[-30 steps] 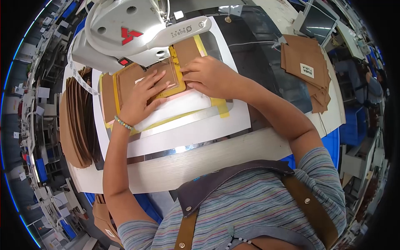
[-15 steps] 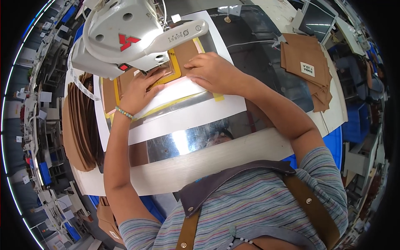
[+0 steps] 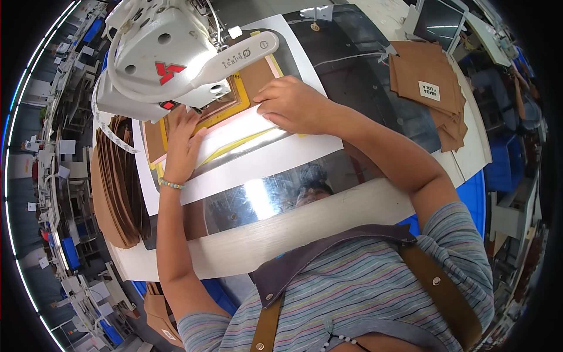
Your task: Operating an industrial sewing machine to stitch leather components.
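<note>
Likely you're stitching: left hand [image 3: 186, 146] spread flat, right hand [image 3: 300, 107] curled, its grip unclear; next, guide the yellow frame [image 3: 242, 92] evenly.

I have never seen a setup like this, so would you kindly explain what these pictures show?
There is no robot here: a person works bare-handed, seen from a fisheye camera worn on the head and looking down, which bends straight edges. The white machine looks like a sewing machine. Below it lies a yellow frame, with a white sheet under the work. The left hand reaches in flat; the right hand has its fingertips beside the frame. Neither clearly grips anything. Brown pieces are stacked at left and right.
</note>
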The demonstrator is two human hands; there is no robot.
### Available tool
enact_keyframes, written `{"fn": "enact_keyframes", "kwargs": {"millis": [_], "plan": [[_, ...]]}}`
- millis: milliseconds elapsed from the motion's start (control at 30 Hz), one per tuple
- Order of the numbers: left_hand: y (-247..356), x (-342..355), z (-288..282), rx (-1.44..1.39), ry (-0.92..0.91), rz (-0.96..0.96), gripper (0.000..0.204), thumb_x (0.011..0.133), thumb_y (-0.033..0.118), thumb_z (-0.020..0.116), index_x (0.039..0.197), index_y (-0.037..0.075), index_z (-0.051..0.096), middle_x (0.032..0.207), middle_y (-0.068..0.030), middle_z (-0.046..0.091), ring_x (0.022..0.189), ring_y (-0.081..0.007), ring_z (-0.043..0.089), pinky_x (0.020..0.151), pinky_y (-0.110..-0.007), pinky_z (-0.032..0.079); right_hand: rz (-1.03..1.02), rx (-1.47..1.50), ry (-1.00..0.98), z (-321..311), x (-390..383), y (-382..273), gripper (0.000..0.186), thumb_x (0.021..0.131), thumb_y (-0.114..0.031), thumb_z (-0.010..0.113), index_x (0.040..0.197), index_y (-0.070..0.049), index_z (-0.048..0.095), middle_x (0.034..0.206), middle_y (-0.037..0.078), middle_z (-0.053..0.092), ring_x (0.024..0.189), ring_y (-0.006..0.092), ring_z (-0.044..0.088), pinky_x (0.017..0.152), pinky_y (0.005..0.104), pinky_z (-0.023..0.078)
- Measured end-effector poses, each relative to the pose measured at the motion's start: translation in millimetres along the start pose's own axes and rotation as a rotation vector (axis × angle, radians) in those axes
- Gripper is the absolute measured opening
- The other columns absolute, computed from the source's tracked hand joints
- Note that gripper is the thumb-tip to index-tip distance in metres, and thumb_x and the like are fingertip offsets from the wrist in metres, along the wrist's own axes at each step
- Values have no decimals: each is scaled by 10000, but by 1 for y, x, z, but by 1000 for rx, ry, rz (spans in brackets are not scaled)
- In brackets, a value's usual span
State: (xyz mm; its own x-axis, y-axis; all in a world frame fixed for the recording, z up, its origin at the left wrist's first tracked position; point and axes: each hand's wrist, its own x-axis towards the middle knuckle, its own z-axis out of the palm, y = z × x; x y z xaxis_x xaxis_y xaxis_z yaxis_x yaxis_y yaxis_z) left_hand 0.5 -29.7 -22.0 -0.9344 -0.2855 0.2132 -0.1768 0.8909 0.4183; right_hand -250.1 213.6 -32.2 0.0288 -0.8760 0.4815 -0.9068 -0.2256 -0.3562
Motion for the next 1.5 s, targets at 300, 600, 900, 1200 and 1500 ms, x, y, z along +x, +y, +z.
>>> {"fn": "enact_keyframes", "kwargs": {"millis": [300,600,900,1200,1500], "plan": [[-96,-48,-39,217,156,-250,456,1114,231,516,1521,44,602,1638,-122,533,1573,-398,357,1315,-479,258,41,-24,21,-24,7,-10,172,994,-167,725,1118,-86,812,1298,71,744,1287,239,627,1165,455,430],[-147,-48,-32,448,177,-228,524,1110,271,534,1577,33,535,1679,-151,472,1560,-425,378,1298,-501,297,-108,-248,-47,-87,-23,-29,205,1011,-190,686,1162,-98,790,1269,47,750,1239,218,655,1147,444,430],[-108,-14,-12,315,190,-162,563,1067,334,617,1542,34,580,1626,-134,544,1523,-419,432,1270,-474,357,-175,-99,-114,-59,-6,-33,282,966,-167,745,1227,-61,749,1279,85,745,1244,289,631,1144,466,431],[-49,34,24,130,359,-138,531,954,356,776,1345,3,707,1372,-135,684,1351,-386,555,1163,-479,447,-41,-101,-233,-26,10,-31,323,942,-235,779,1220,-73,753,1190,88,715,1200,285,633,1101,449,451],[-17,60,54,116,432,-167,509,884,263,867,1307,60,670,1275,-216,668,1234,-433,617,1035,-495,503,109,5,-260,-48,-6,-9,327,928,-300,792,1152,-63,781,1145,100,707,1162,302,646,1061,438,471]]}}
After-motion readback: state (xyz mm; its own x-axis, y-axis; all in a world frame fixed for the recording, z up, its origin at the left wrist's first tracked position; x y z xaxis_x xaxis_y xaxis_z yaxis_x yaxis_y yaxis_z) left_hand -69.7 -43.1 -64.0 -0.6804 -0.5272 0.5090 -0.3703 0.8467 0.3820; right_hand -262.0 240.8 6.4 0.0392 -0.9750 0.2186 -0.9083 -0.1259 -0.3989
